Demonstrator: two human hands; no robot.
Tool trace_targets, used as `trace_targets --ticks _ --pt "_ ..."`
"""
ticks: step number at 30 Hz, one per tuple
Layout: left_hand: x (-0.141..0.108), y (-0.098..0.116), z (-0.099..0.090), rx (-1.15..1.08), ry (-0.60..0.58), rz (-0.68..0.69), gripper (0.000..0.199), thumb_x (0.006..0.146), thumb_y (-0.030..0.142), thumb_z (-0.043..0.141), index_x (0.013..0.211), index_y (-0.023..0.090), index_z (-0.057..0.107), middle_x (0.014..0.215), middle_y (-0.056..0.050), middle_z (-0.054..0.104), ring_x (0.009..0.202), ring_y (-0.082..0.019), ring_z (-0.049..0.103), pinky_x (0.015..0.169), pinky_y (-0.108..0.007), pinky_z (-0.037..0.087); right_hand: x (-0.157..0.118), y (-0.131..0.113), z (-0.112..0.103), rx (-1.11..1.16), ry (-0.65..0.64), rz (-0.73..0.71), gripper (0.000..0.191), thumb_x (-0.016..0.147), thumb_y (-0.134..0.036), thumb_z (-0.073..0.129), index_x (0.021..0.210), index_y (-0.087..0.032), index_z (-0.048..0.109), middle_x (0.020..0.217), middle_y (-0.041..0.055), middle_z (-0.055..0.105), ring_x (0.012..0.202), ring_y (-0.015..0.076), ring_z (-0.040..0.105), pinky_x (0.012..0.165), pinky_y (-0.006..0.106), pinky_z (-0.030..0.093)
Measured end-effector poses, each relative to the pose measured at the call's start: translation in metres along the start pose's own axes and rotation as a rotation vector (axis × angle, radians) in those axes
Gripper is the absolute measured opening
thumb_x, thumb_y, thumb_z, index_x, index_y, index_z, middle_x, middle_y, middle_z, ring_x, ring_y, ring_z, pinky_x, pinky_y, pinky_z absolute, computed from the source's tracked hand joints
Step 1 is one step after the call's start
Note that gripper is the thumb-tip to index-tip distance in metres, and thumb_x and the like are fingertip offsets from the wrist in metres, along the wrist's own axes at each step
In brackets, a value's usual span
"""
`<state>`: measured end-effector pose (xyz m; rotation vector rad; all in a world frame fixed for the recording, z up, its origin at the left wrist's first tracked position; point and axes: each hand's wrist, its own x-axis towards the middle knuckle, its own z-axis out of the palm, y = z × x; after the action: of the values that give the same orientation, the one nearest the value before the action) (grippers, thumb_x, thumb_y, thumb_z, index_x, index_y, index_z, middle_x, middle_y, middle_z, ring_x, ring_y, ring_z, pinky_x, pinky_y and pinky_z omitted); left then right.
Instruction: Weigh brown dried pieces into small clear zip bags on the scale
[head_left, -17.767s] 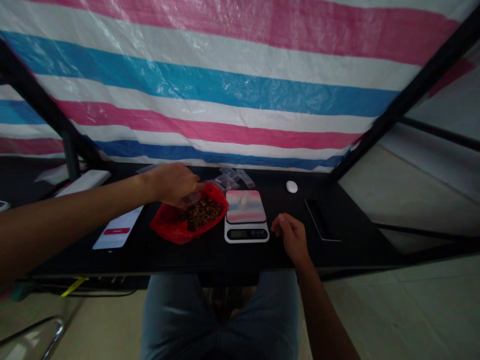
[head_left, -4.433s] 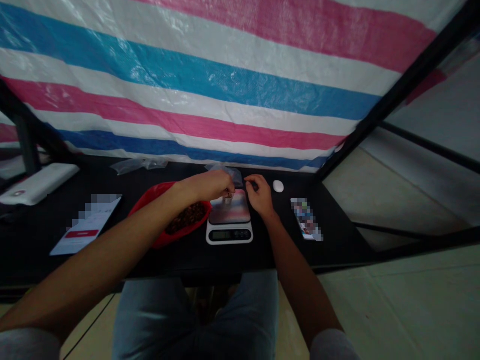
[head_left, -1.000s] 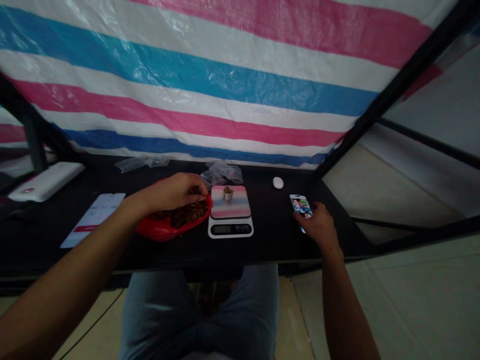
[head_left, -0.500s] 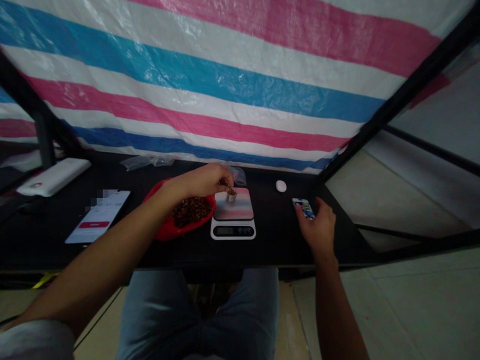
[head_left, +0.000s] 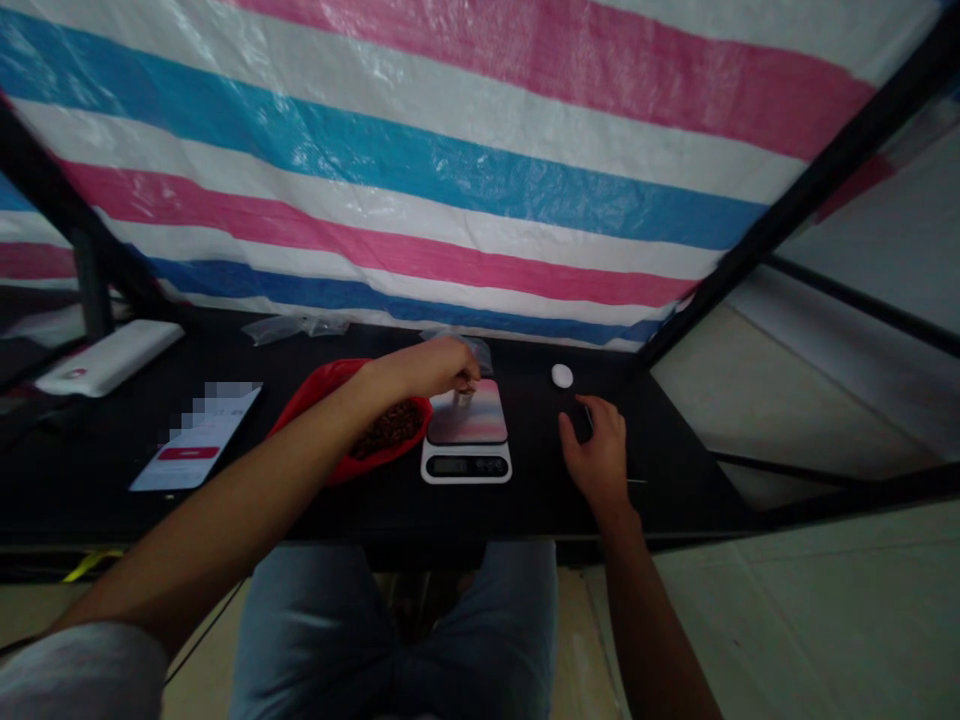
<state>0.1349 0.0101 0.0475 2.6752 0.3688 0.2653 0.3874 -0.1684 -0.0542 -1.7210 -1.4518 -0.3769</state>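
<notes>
My left hand (head_left: 444,366) reaches over the scale with its fingertips pinched together at the top of a small metal cup (head_left: 463,399). What those fingers hold, if anything, is too small to make out. The cup stands on the plate of a white kitchen scale (head_left: 466,466). A red bag (head_left: 296,402) lies open left of the scale, with small dark brown dried pieces (head_left: 391,425) inside, partly behind my left forearm. Over the table on the right, my right hand (head_left: 598,455) has its thumb and fingers apart. A dark thing, mostly hidden, shows between them.
A phone with a lit screen (head_left: 199,435) lies on the left of the black table (head_left: 536,505). A white box-shaped device (head_left: 112,357) is farther back. Thin plastic bags (head_left: 296,328) lie along the striped sheet (head_left: 420,170). A small white rounded object (head_left: 562,376) sits right of the scale.
My left hand has shifted slightly right and lower at the cup. My right hand has moved left, and the lit phone screen beside it no longer shows.
</notes>
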Motion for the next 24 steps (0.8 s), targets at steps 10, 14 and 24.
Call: trace_targets --ticks 10,14,24 --pt "-0.002 0.001 -0.002 -0.118 -0.038 -0.074 0.022 0.089 0.009 0.06 0.103 0.014 0.077 0.098 -0.008 0.081 0.089 -0.019 0.074 0.078 -0.025 0.052 0.001 -0.009 0.004 0.063 -0.054 -0.009 0.023 0.095 -0.033 0.058 0.112 -0.02 0.068 0.119 0.0146 0.069 0.113 0.0315 0.062 0.102 0.053 0.049" --pt "-0.004 -0.001 0.002 -0.174 0.023 -0.078 0.027 0.089 0.009 0.059 0.109 0.014 0.076 0.105 -0.009 0.081 0.092 -0.02 0.075 0.082 -0.028 0.055 0.002 -0.018 0.005 0.094 -0.098 -0.002 0.021 0.095 -0.032 0.058 0.11 -0.021 0.069 0.12 0.0141 0.069 0.115 0.0315 0.062 0.103 0.054 0.049" --pt "-0.008 0.002 0.004 -0.143 0.082 -0.047 0.027 0.092 0.007 0.053 0.103 0.013 0.077 0.1 -0.009 0.079 0.09 -0.019 0.072 0.083 -0.027 0.053 0.017 -0.057 0.023 0.328 -0.242 -0.12 0.017 0.095 -0.024 0.058 0.107 -0.023 0.069 0.111 0.0111 0.074 0.11 0.0284 0.067 0.101 0.047 0.052"
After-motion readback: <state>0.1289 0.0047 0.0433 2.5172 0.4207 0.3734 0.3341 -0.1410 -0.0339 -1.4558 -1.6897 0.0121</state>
